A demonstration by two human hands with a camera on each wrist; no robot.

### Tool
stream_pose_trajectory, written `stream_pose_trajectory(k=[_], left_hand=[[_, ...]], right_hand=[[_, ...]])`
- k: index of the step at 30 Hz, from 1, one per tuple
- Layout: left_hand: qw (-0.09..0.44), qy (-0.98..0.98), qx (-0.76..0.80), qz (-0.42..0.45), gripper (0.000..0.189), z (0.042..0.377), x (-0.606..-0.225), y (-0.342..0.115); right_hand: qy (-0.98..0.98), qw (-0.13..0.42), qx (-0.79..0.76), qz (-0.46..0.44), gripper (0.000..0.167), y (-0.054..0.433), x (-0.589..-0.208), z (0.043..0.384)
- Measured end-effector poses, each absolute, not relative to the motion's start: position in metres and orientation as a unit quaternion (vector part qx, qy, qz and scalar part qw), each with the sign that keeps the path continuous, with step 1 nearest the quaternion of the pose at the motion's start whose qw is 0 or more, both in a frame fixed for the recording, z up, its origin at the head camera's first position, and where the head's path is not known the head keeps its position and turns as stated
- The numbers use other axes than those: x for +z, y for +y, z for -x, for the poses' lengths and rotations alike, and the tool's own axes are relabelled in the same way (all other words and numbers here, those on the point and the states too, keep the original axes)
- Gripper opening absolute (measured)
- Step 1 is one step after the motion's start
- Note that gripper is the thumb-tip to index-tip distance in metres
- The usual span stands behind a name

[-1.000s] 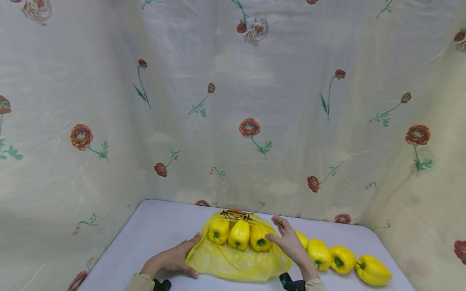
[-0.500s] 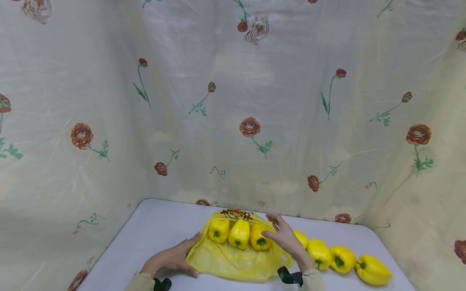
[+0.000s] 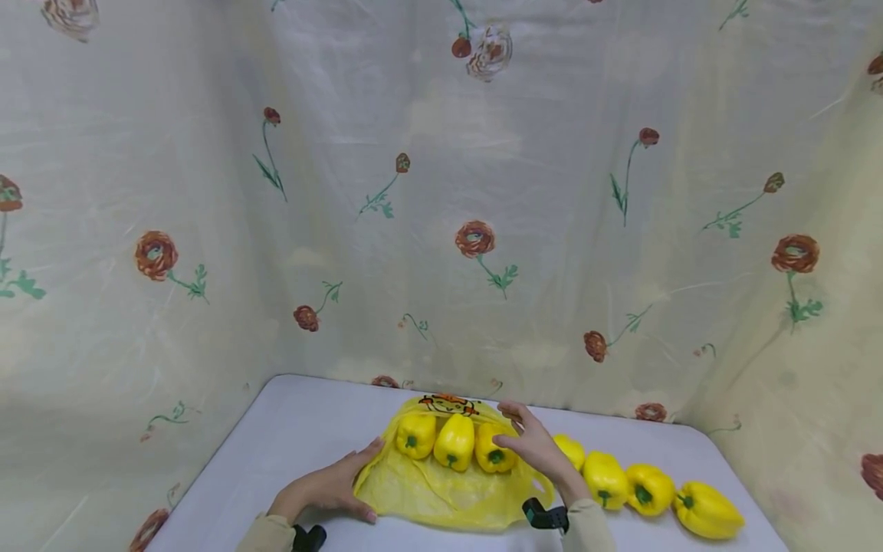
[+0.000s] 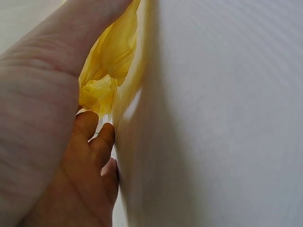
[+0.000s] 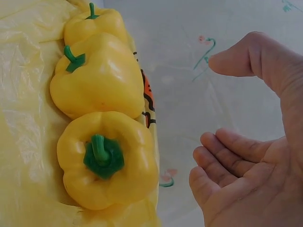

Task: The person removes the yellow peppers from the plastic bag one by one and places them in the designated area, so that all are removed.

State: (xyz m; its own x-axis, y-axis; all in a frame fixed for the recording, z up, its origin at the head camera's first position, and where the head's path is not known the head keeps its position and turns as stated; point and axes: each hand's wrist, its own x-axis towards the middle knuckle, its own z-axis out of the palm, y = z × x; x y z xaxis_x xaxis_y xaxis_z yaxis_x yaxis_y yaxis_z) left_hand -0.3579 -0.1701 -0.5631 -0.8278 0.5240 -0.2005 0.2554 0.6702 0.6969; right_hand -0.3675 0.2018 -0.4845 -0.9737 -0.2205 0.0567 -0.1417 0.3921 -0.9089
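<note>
A yellow plastic bag (image 3: 441, 502) lies on the white table with a cartoon print at its far end. Three yellow bell peppers sit in a row on it: a left one (image 3: 416, 437), a middle one (image 3: 454, 442) and a right one (image 3: 491, 445). My left hand (image 3: 331, 484) rests at the bag's left edge, thumb and fingers spread. In the left wrist view, yellow plastic (image 4: 116, 52) shows beyond the fingers. My right hand (image 3: 545, 452) hovers beside the right pepper, thumb and fingers apart; a gap separates it from the nearest pepper (image 5: 137, 165) in the right wrist view.
Several more yellow bell peppers (image 3: 605, 481) stand in a line at the right of the table (image 3: 297, 429), the leftmost partly hidden behind my right hand. A flower-printed curtain (image 3: 386, 253) surrounds the table's back and sides.
My right hand has shifted slightly left and away from me, over the bag's right side. The left hand, the bag and the peppers look unmoved.
</note>
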Motion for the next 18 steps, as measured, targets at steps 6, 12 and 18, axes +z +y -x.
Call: stream_pose_trajectory(k=[6, 12, 18], left_hand=[[0.192, 0.893, 0.341, -0.222, 0.121, 0.359, -0.563, -0.171], [0.191, 0.894, 0.340, -0.220, 0.121, 0.359, -0.562, -0.171], [0.198, 0.892, 0.345, -0.214, 0.120, 0.358, -0.561, -0.170]], right_hand=[[0.833, 0.048, -0.540, 0.108, 0.063, 0.201, -0.488, 0.372], [0.830, 0.062, -0.546, 0.094, 0.062, 0.199, -0.497, 0.378], [0.835, 0.080, -0.540, 0.071, 0.063, 0.199, -0.504, 0.381]])
